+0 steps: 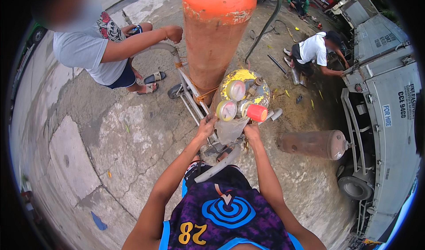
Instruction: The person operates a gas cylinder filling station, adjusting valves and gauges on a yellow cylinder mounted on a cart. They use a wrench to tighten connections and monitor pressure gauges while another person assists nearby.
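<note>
A gas regulator with two round gauges, the left gauge (227,110) and the upper gauge (236,90), sits at the valve of a steel cylinder with worn yellow paint (244,74). Its red knob (257,113) points right. Below the gauges hangs a translucent plastic bag (230,131). My left hand (206,127) pinches the bag's left edge, close to the cart's tubing. At the right edge, under the red knob, my right hand (252,132) has its fingers curled on the plastic; its fingertips are partly hidden.
A tall orange-topped cylinder (212,40) stands tied to a tubular hand cart (193,90); one cart handle (217,166) reaches toward my waist. A person (89,50) stands left. Another person (312,52) bends beside a truck (391,94). A brown cylinder (310,144) lies on the concrete.
</note>
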Available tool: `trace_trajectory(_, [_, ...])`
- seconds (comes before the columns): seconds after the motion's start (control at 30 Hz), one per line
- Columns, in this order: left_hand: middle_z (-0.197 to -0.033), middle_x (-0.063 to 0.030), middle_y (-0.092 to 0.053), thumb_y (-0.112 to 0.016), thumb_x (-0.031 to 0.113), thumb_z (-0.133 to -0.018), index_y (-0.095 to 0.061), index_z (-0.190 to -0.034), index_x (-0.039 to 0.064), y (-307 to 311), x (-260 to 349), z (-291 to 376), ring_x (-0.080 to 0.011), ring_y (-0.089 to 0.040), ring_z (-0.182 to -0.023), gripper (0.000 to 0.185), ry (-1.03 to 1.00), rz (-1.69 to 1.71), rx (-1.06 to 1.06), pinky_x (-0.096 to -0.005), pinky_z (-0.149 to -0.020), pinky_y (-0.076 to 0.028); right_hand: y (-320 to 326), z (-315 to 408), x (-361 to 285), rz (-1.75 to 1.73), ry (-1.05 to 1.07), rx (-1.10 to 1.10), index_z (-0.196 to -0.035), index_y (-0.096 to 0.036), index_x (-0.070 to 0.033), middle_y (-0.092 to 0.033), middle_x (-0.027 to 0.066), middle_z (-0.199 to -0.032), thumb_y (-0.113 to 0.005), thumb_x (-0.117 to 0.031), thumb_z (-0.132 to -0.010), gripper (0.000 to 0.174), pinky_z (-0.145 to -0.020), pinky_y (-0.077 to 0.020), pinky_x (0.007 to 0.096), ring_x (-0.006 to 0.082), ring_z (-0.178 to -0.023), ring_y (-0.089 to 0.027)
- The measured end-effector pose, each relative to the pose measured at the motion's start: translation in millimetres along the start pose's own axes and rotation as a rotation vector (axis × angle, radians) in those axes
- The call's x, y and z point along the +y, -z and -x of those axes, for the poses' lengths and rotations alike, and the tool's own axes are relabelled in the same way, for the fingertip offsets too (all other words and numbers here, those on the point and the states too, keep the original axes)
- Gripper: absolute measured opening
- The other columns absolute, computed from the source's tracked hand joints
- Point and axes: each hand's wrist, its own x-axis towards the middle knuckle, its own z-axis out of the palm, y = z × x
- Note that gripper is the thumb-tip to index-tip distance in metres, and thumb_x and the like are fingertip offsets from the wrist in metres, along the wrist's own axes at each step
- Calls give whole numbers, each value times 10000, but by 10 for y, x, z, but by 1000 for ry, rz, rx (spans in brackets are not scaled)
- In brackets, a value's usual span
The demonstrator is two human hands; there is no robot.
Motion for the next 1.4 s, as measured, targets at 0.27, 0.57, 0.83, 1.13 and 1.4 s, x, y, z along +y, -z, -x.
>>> trace_trajectory(0.27, [-672, 56, -539, -629, 305, -1038, -625, -841, 111, -219, 342, -245, -56, -442, -556, 277, -396, -242, 30, -260, -494, -322, 382, 73, 214, 236, 213, -88, -1154, -697, 27, -726, 74, -945, -735, -88, -883, 298, -695, -527, 288, 132, -806, -660])
trace_trajectory(0.57, [-896, -19, -718, -684, 137, -954, -740, -996, -3, 109, 279, -366, -86, -601, -763, 157, -357, -473, -15, -277, -713, -481, -2, 769, -557, 118, 311, 201, -1026, -757, 62, -740, 67, -860, -794, -189, -909, 279, -693, -515, 265, 92, -768, -643])
trace_trajectory(0.83, [-1092, -65, -745, -785, 292, -919, -738, -1160, -7, -458, 62, 392, -125, -628, -992, 387, -468, -446, -23, -313, -896, -489, -66, 641, -559, -457, 192, 295, -1058, -715, 31, -592, -37, -710, -739, -128, -949, 194, -504, -359, 223, 32, -557, -469])
trace_trajectory(1.13, [-1151, -117, -750, -711, 372, -977, -716, -1255, 26, -767, 213, 658, -152, -640, -1080, 443, -494, -607, -211, -343, -982, -487, 246, 437, -1022, -420, 238, 174, -1093, -677, 3, -541, -70, -713, -733, -141, -968, 199, -468, -266, 219, 18, -525, -409])
trace_trajectory(1.4, [-1082, -127, -759, -706, 283, -959, -711, -1202, -18, -855, 394, 864, -154, -666, -1013, 387, -509, -766, -108, -355, -891, -524, 149, 862, -1414, 3, 483, 34, -1044, -685, 31, -620, 20, -824, -712, -111, -963, 166, -646, -425, 307, 127, -727, -545])
